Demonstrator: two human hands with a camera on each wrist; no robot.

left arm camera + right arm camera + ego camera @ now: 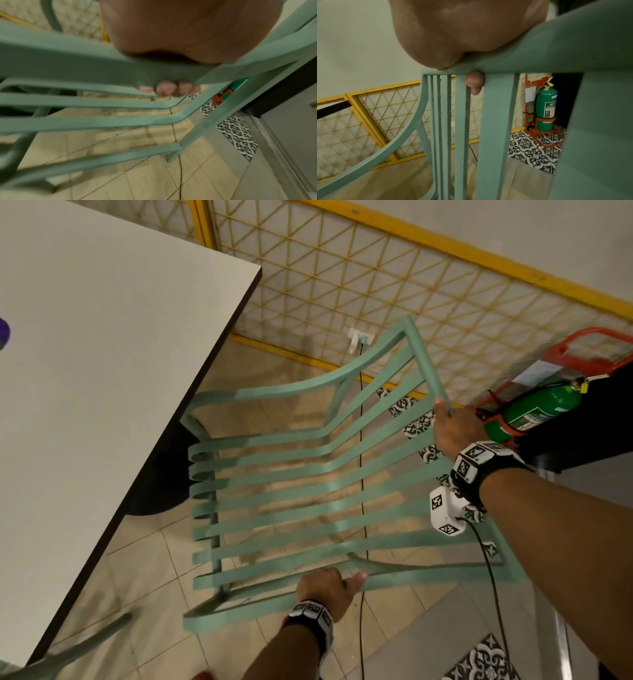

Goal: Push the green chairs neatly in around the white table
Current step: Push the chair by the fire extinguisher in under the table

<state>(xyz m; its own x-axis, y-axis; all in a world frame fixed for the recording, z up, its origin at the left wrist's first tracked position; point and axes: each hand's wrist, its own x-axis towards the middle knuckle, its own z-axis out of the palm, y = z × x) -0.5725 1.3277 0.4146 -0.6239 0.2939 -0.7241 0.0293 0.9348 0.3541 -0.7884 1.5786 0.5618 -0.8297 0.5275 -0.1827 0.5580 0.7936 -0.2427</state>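
Mint green, white, yellow and red

The slatted chair (pixel 294 474) was pale mint green, the table (pixel 102 344) white with a dark edge; the lattice fence (pixel 394 285) yellow, the floor tiles (pixel 532 148) black-and-white patterned, the extinguisher (pixel 546 106) green in a red stand.

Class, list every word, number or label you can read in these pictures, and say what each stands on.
"HFC": on the white label of the green fire extinguisher, right wrist view; the smaller lines beneath are too blurred to read.
Paper notice behind the extinguisher: too small to read.
Wrist bands: square black-and-white marker patterns only, no words.
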